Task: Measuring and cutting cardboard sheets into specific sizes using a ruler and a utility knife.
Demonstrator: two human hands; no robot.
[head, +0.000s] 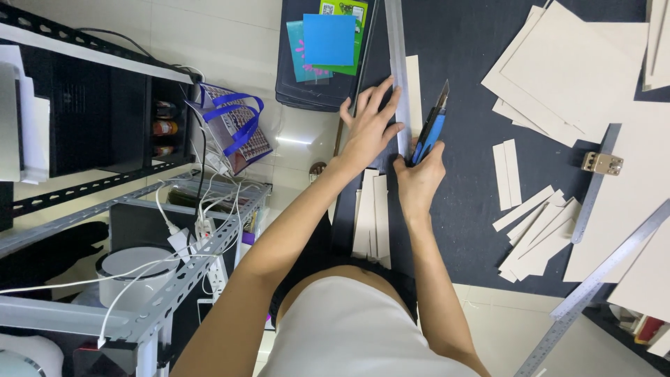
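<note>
My left hand (371, 127) presses flat on a long metal ruler (396, 42) that lies on a strip of grey cardboard (414, 87) on the dark cutting mat (474, 84). My right hand (419, 178) grips a blue and black utility knife (431, 126), its blade pointing away from me along the ruler's right edge. Cut cardboard strips (371, 223) lie just below my hands, near the mat's edge.
More cut strips (537, 234) and large cardboard sheets (572, 63) lie to the right, with a second metal ruler (600, 276) and a small brass hinge (602, 163). Blue and green cards (329, 38) sit at the top. A metal shelf (139, 202) with cables stands left.
</note>
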